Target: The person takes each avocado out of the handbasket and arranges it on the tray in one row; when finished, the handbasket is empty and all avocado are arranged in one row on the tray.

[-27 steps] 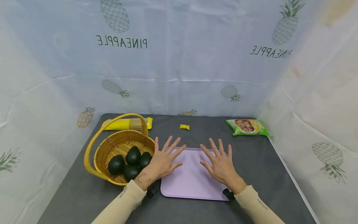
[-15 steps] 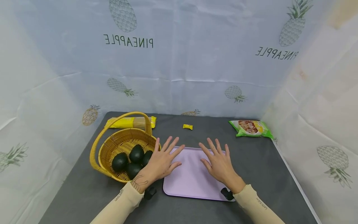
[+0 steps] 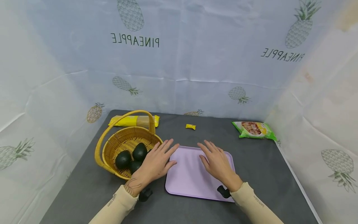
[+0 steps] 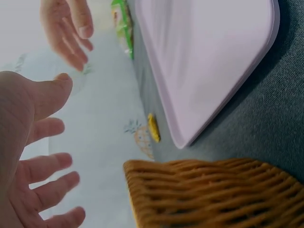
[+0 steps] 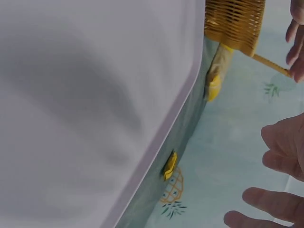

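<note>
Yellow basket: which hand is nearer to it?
Left. The left hand hovers by the right edge of the yellow basket, partly hiding it in the head view. The right hand is farther right, above the lilac tray.

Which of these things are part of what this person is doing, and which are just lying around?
Probably in the job, nearest the left hand and right hand:
lilac tray
yellow basket
dark fruits inside it

Apparently just lying about, towards the table's far edge:
long yellow packet
small yellow packet
green packet
</note>
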Motion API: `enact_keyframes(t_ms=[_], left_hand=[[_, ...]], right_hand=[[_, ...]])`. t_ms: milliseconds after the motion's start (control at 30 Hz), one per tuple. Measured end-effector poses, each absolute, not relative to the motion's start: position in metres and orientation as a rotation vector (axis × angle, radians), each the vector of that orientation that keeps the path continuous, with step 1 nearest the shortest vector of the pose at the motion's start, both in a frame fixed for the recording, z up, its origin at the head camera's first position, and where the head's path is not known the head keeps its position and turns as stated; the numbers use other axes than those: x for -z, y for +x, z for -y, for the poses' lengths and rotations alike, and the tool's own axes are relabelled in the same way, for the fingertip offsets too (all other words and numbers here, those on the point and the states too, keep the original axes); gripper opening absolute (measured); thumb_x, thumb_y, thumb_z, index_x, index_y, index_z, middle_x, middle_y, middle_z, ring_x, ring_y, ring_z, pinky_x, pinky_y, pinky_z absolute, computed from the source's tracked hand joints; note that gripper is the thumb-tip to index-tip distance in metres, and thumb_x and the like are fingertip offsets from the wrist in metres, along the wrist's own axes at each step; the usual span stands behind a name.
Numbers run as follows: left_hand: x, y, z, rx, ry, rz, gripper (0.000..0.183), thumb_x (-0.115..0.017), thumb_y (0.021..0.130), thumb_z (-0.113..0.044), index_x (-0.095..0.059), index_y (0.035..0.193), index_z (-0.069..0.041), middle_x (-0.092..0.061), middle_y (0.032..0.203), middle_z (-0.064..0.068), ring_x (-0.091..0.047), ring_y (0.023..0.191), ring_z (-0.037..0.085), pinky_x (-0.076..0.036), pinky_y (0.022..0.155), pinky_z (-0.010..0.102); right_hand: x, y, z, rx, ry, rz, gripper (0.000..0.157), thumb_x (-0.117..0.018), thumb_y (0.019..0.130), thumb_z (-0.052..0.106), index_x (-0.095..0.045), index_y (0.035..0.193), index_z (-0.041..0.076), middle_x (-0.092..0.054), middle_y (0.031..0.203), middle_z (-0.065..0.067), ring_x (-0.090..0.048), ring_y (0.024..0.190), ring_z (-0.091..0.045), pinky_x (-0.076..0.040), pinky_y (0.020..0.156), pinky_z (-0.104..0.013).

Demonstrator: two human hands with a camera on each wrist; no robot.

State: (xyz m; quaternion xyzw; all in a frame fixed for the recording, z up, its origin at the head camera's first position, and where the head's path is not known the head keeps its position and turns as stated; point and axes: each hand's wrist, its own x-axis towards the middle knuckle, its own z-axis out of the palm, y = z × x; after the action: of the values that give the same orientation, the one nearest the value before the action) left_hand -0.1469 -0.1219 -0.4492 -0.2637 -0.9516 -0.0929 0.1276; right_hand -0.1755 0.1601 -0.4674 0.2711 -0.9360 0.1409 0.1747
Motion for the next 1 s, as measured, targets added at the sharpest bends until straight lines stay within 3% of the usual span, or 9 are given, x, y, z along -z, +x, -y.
enact_keyframes(t_ms=[333, 533, 733, 1000], left_hand=[[0.435, -0.133, 0.142, 0.412, -0.661, 2.689, 0.052, -0.071, 0.096, -0.037, -0.059, 0.142, -0.017, -0.064, 0.138, 0.011, -0.066, 0.121, 0.026, -0.058, 0.092, 0.045], [0.429, -0.124, 0.159, 0.456, -0.615, 2.618, 0.04, -0.075, 0.094, -0.027, -0.068, 0.129, -0.011, -0.07, 0.127, 0.007, -0.071, 0.11, 0.022, -0.059, 0.087, 0.041], [0.42, -0.114, 0.176, 0.528, -0.545, 2.628, 0.036, -0.075, 0.094, -0.024, -0.069, 0.127, -0.011, -0.07, 0.128, 0.009, -0.07, 0.113, 0.025, -0.059, 0.086, 0.045], [0.419, -0.098, 0.21, 0.746, -0.474, 2.701, 0.032, -0.074, 0.095, -0.024, -0.071, 0.125, -0.015, -0.074, 0.121, 0.005, -0.074, 0.099, 0.023, -0.06, 0.083, 0.043]], right_hand=[[0.459, -0.179, -0.141, -0.488, 0.845, 2.571, 0.041, -0.074, 0.092, 0.019, -0.066, 0.133, 0.013, -0.067, 0.132, -0.016, -0.069, 0.113, -0.034, -0.057, 0.084, -0.055], [0.453, -0.179, -0.13, -0.566, 0.899, 2.546, 0.035, -0.073, 0.093, 0.016, -0.068, 0.128, 0.011, -0.071, 0.124, -0.012, -0.074, 0.095, -0.026, -0.06, 0.077, -0.045], [0.45, -0.178, -0.123, -0.591, 0.912, 2.533, 0.036, -0.073, 0.093, 0.016, -0.068, 0.129, 0.013, -0.072, 0.122, -0.007, -0.074, 0.092, -0.021, -0.06, 0.077, -0.04], [0.445, -0.179, -0.114, -0.622, 0.915, 2.561, 0.039, -0.072, 0.095, 0.016, -0.065, 0.134, 0.014, -0.071, 0.124, -0.008, -0.074, 0.088, -0.02, -0.06, 0.076, -0.039]])
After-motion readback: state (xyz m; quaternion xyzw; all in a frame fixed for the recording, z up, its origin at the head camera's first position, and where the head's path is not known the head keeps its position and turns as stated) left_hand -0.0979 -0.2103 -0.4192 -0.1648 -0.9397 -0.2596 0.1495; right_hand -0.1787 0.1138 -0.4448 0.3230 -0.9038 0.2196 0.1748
